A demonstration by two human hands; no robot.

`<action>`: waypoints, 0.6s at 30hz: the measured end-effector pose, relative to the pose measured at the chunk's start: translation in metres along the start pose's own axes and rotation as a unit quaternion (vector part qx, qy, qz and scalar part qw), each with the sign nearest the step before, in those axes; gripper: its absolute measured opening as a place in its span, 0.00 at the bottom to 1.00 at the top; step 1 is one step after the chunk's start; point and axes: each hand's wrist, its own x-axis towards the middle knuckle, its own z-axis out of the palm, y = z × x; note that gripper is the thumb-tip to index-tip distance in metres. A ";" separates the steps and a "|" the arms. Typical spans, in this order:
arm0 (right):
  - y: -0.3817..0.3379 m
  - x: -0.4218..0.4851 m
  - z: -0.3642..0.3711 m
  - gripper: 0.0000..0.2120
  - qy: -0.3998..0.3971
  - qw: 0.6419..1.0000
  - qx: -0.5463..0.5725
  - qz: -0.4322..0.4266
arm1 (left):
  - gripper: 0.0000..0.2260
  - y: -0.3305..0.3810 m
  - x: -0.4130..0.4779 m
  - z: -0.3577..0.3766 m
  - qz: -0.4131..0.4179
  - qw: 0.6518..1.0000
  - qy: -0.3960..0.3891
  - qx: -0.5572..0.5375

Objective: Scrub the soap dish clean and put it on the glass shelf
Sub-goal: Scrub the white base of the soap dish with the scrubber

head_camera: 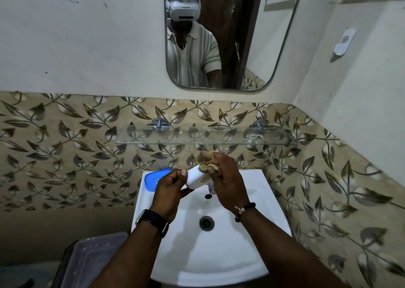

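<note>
- Nearest the camera, a lidded plastic container sits low at the left, just beside the white sink, and plays no part in the work.
- Over the basin, the left hand is closed around the lower end of the white soap dish, holding it tilted in the air above the bowl.
- The right hand is clenched on a tan scrubbing cloth, which is pressed against the upper end of the dish.
- Judged from this, scrubbing is the step in hand; whether the dish is clean yet cannot be told, since most of its surface is hidden by the 2 hands.
- A blue tray-like piece lies on the sink's back left corner, close behind the left hand; it may be the dish's other half, though that is uncertain.
- Farther back, the glass shelf on the leaf-patterned wall holds only a small clear scrap toward its right end, well apart from the dish.
- Left to do, by this reading: finish scrubbing, perhaps rinse, then set the dish on the shelf.
</note>
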 end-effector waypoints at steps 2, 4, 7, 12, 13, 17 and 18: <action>-0.004 0.004 -0.001 0.08 0.058 0.984 0.134 0.104 | 0.15 -0.001 -0.002 -0.001 -0.008 0.998 0.013 -0.058; -0.010 0.006 0.000 0.05 0.108 0.938 0.267 0.192 | 0.13 0.000 -0.004 0.001 -0.002 0.988 0.019 -0.156; -0.024 0.002 0.015 0.08 0.102 0.838 0.467 0.265 | 0.14 0.007 -0.007 0.017 0.017 0.968 0.002 -0.252; -0.032 0.003 0.024 0.22 0.122 0.719 0.598 0.333 | 0.16 0.002 -0.016 0.043 0.015 0.973 -0.001 -0.232; -0.030 0.004 0.021 0.23 0.113 0.719 0.593 0.345 | 0.15 -0.001 -0.018 0.044 0.010 0.977 0.005 -0.214; -0.016 0.006 0.002 0.18 0.070 0.771 0.551 0.312 | 0.12 -0.016 -0.020 0.033 0.009 0.995 0.016 -0.099; -0.013 0.008 -0.006 0.14 0.056 0.790 0.532 0.298 | 0.11 -0.019 -0.019 0.029 0.018 0.997 0.009 -0.075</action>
